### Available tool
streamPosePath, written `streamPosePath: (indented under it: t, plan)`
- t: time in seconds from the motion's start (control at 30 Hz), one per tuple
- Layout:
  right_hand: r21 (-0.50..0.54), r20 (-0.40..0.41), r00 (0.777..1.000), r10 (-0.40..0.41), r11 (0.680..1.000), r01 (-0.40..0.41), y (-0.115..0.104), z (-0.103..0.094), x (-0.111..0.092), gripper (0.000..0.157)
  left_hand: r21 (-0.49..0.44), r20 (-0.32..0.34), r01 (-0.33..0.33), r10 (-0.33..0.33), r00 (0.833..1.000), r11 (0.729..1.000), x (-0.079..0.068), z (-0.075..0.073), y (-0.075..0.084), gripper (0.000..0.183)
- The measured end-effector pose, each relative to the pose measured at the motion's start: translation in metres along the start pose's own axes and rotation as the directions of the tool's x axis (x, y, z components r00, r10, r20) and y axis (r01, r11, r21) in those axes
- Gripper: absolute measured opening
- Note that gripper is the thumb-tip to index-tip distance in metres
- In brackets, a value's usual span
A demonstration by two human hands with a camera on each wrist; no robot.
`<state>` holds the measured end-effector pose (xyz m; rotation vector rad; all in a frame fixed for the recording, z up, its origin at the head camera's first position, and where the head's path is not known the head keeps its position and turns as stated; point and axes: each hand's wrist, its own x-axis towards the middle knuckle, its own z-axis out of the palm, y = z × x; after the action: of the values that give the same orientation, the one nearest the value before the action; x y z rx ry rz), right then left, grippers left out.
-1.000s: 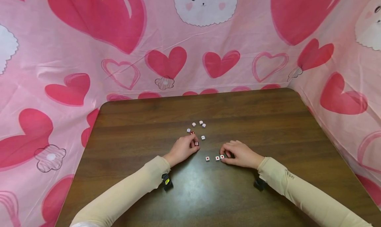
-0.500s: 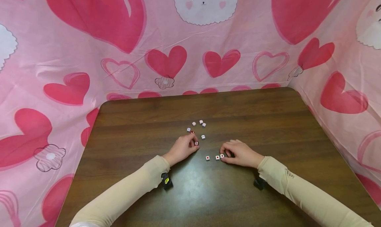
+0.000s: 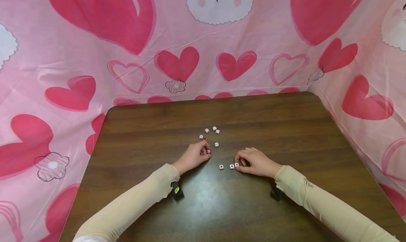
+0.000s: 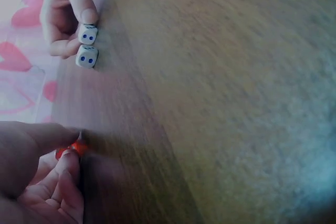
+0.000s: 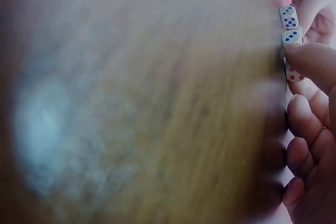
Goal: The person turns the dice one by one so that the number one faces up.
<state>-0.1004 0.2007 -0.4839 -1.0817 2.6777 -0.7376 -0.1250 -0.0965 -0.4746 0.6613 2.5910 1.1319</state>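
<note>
The left hand (image 3: 191, 156) pinched a red die (image 3: 208, 151) between thumb and finger, with a second red die (image 3: 205, 139) at twelve o'clock from it. Rightward on the brown table (image 3: 222, 213) lay a lone white die (image 3: 221, 167), then a white neighbour (image 3: 232, 167), at nine o'clock from the end white die (image 3: 237, 165), pinched by the right hand (image 3: 258, 162). All looked light, rigid, slightly slick and sturdy, likely best held by opposite side faces.

My forearms (image 3: 131, 200) angle inward. My left hand (image 3: 192, 157) pinches between thumb (image 4: 47, 136) and curled fingers (image 4: 66, 167); my right hand (image 3: 258, 163) pinches too. Hands face each other, apart, thumbs nearest me.
</note>
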Motion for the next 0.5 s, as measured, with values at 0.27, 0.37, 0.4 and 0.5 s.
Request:
streamPosePath:
  t: [0.27,0.37,0.4,0.5]
  plan:
    - [0.001,0.006,1.0,0.011,1.0,-0.011,0.0011,0.0006,0.0009,0.017,0.009,-0.009,0.014,-0.014,1.0,1.0,0.0014,0.0011,-0.0009,0.01]
    - [0.001,0.004,1.0,0.011,1.0,-0.011,0.002,0.0015,0.0008,0.017,0.0,-0.002,0.002,-0.002,1.0,1.0,0.0015,0.0014,-0.0008,0.014]
    - [0.001,0.003,1.0,0.011,1.0,-0.011,0.0022,0.0017,0.0008,0.016,-0.005,0.003,0.002,-0.002,1.0,1.0,0.0017,0.0013,-0.0008,0.016]
    - [0.003,0.002,1.0,0.013,1.0,-0.013,0.0023,0.0021,0.0008,0.016,-0.013,0.012,-0.001,0.001,1.0,1.0,0.0012,0.0007,-0.0008,0.02]
